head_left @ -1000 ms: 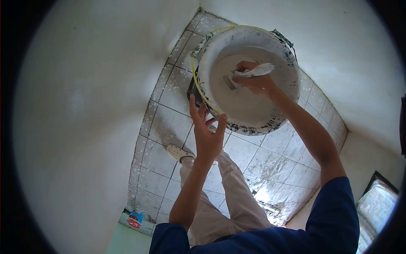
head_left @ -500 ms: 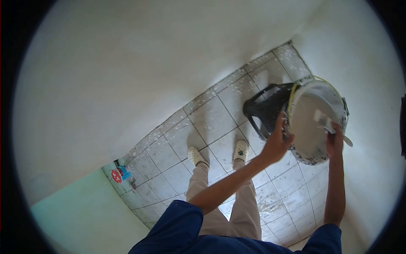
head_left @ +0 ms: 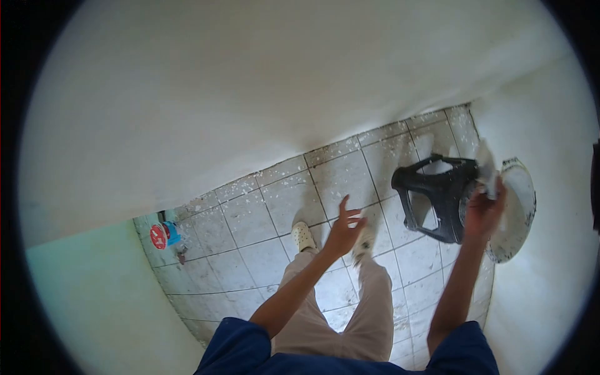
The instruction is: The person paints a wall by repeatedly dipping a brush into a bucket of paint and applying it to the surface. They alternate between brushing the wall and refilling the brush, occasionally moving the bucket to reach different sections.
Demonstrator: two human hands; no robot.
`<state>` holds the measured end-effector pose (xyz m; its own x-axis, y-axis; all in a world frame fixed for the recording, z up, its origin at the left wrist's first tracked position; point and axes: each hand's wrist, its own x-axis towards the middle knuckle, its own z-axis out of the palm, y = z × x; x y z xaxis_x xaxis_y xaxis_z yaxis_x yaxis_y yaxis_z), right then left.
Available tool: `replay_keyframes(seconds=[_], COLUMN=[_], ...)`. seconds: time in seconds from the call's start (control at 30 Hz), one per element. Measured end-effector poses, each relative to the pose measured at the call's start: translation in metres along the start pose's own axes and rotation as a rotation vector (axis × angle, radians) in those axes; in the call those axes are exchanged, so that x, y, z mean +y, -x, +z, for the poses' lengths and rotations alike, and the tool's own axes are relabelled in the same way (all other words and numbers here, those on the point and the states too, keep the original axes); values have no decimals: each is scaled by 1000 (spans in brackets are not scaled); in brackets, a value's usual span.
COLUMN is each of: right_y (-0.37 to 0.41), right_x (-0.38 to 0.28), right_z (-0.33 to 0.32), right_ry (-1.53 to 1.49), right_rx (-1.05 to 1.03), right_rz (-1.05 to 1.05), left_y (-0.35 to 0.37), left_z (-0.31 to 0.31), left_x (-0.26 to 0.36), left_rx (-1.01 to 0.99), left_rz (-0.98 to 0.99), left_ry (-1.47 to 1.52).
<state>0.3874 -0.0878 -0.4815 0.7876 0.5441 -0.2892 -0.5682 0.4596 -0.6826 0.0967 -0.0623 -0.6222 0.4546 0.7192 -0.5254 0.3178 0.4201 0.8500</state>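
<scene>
My right hand (head_left: 486,211) grips a paintbrush (head_left: 487,164) by its handle; the white head points up and is smeared by motion. Just beyond that hand is a bucket (head_left: 514,215) with a paint-spattered rim and pale paint inside, partly covered by the hand. The bucket sits at a black plastic stool (head_left: 437,187), whose legs reach toward the left. My left hand (head_left: 344,234) is in the air above my shoes, fingers spread, with nothing in it.
White walls rise ahead (head_left: 262,81) and at the right (head_left: 556,162). Pale chips dot the tiled floor (head_left: 337,181) along the wall's foot. A red and blue container (head_left: 164,235) stands at the far left, near a pale green wall (head_left: 94,281). My shoes (head_left: 303,236) are on the tiles.
My right hand has lifted the paintbrush out from over the bucket and moved up-left. My left hand has left the bucket's rim and swung left. The view has turned, shifting bucket and stool rightward.
</scene>
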Motion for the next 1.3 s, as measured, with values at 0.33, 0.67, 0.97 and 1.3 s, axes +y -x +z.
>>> replay_keyframes(seconds=[0.33,0.67,0.97,1.3], right_y=[-23,-43,39,-11], right_x=[256,390,374,577], right_z=[-20,-65,69,-88], right_ry=[-49,85,-35,422], right_rx=[-71,-117,-292,135], right_rz=[-20,-124,-405,-125], left_y=[-131,-151,-120,-110], left_z=[-108,-168,-206,-213], left_x=[-153,-136,-135,-128], left_rx=[233,547,752,780], left_rz=[131,577,607,599], left_ry=[-156,-282,-103,-219])
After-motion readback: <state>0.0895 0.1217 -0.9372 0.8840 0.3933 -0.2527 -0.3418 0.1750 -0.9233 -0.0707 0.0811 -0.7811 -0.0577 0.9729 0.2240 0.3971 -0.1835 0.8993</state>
